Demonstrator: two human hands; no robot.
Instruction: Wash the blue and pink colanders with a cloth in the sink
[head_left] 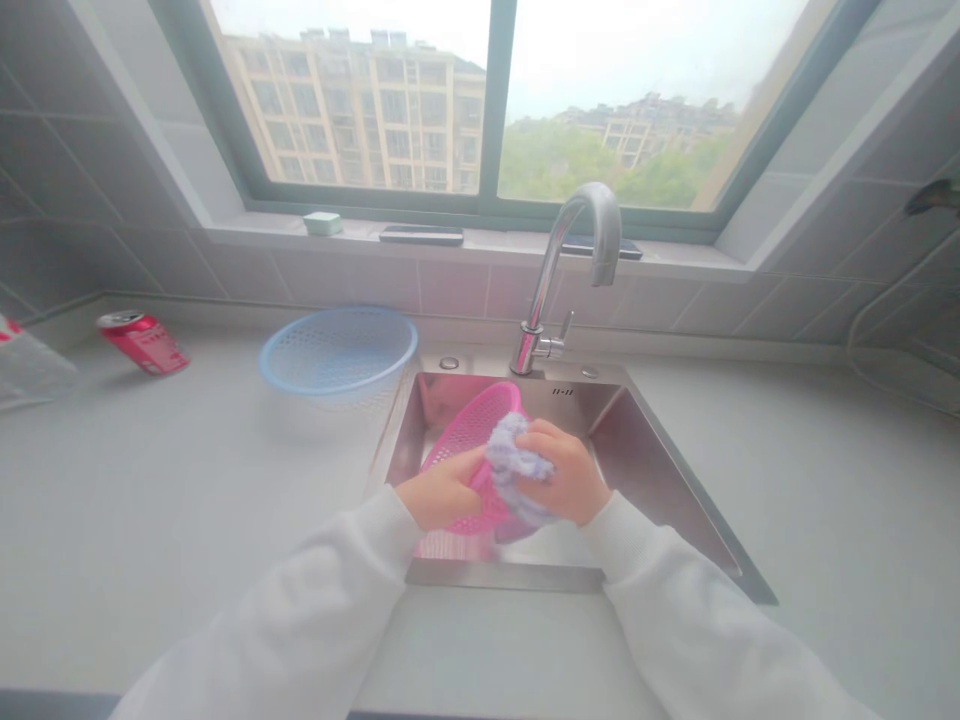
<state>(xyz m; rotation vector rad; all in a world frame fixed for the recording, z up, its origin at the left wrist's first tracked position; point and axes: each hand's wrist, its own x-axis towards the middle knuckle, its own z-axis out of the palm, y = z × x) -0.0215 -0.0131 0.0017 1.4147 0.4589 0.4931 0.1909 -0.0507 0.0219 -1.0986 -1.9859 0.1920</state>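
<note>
A pink perforated plastic basket (472, 425) is held tilted over the steel sink (652, 470). My left hand (444, 490) grips its near side, fingers closed on the rim and partly hidden. In my right hand (564, 475) is a bunched white and purple fluffy cloth (517, 460), pressed against the right side of the basket. The cloth covers part of the basket and some of my right fingers.
A chrome faucet (600, 230) arches over the sink's back edge. Left of the sink stands a blue basket (337, 385), then a red can (146, 345) and a clear plastic bag (34, 365). A pale green block (322, 223) lies on the windowsill.
</note>
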